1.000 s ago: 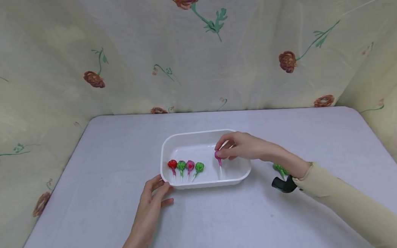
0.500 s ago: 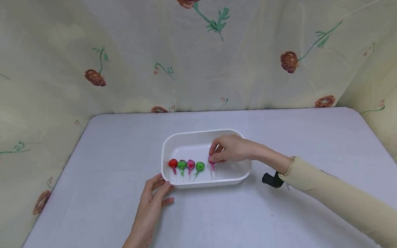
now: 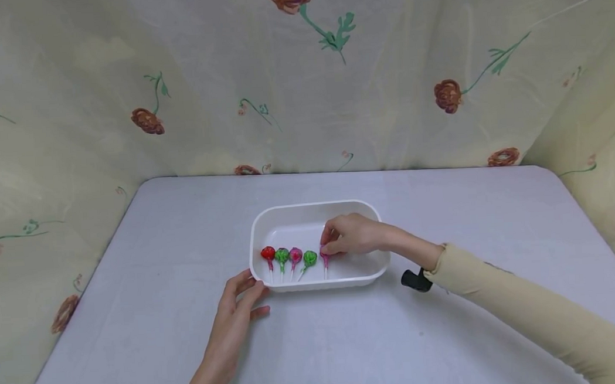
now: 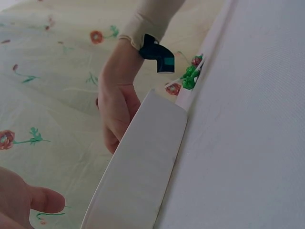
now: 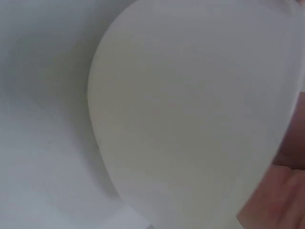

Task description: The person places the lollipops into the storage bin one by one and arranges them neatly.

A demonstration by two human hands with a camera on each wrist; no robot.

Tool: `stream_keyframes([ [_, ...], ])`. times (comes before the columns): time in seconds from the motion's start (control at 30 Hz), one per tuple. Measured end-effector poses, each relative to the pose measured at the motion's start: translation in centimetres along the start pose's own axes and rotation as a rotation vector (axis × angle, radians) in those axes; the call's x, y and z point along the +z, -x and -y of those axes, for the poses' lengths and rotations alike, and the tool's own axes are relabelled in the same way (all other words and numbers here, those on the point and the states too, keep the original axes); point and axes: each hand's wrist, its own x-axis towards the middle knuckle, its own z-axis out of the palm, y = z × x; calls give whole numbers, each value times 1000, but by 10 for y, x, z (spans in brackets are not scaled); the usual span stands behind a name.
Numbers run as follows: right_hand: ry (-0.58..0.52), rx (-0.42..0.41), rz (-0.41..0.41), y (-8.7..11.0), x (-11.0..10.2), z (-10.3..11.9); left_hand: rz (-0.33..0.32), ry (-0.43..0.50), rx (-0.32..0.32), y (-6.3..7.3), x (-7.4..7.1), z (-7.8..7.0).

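In the head view, a white plastic tray point(image 3: 313, 285) sits mid-table. My right hand point(image 3: 357, 234) reaches into it and pinches a pink lollipop point(image 3: 325, 260) by its round head, stick toward the front rim. Left of that stand a green lollipop point(image 3: 309, 258), a pink-and-red one point(image 3: 295, 255), another green one point(image 3: 282, 256) and a red one point(image 3: 268, 254), side by side with sticks forward. My left hand point(image 3: 235, 314) rests its fingertips at the tray's front left corner, fingers loosely extended. In the right wrist view, the tray wall hides most of the right hand.
Green lollipops point(image 4: 189, 81) lie on the table beyond the tray in the left wrist view; the right forearm covers them in the head view. A black wrist device point(image 3: 417, 280) sticks out beneath the right cuff. Flowered cloth point(image 3: 386, 93) hangs behind the table point(image 3: 194, 240).
My right hand has moved left and slightly down inside the tray, bringing the pink lollipop close to the green one at the row's end. My left hand has stayed at the corner.
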Motion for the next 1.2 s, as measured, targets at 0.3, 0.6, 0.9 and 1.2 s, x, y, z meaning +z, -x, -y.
stream_keyframes([
  [0.3, -3, -4, 0, -1, 3, 0, -3, 2, -12, 1, 0, 0],
  [0.6, 15, -3, 0, -3, 5, 2, 10, 8, 10, 0, -1, 0],
  [0.9, 60, -57, -49, -3, 3, 3, 11, 7, 7, -1, -2, 1],
  [1.2, 73, -133, -58, -6, 6, 13, 4, 0, -1, -1, -1, 0],
])
